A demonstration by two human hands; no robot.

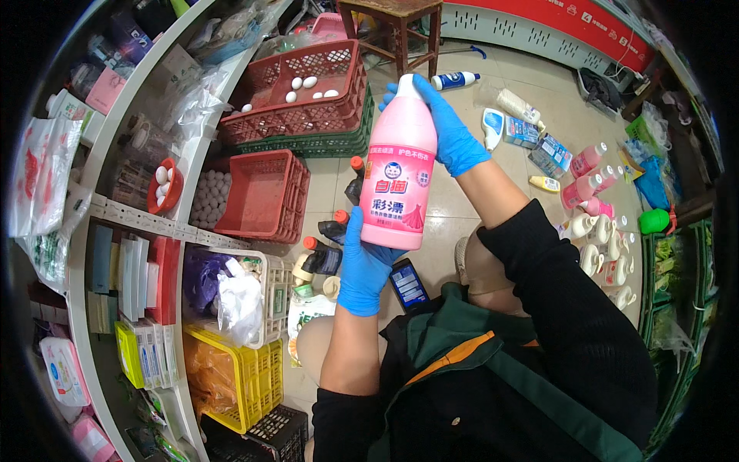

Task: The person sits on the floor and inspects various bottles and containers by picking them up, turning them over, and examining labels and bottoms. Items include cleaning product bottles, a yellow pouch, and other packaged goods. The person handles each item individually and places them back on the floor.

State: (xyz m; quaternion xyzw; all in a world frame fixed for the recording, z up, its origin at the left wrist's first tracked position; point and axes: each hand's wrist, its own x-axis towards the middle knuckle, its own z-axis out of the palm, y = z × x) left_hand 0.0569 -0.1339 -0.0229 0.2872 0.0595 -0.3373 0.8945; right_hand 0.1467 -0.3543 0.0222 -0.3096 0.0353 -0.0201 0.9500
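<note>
A pink plastic bottle of colour bleach [399, 138] with a white cap is held up before me, its printed label facing the camera. My left hand [365, 271], in a blue glove, supports it from below, the thumb along its lower left side. Around the cap and upper neck wraps my right hand [447, 127], gloved the same way; its fingers come out behind the cap. Below and left of the bottle, dark bottles with red caps [324, 260] stand on the tiled floor. A phone with a lit screen [409, 284] lies by my left wrist.
At left, red crates with eggs [294, 173] and a yellow crate [260, 381] stand beside a shelf [92, 225]. Right of me are several pink bottles [580, 192] and white pump bottles [592, 260]. Boxes [549, 155] lie ahead, near a wooden stool [398, 8].
</note>
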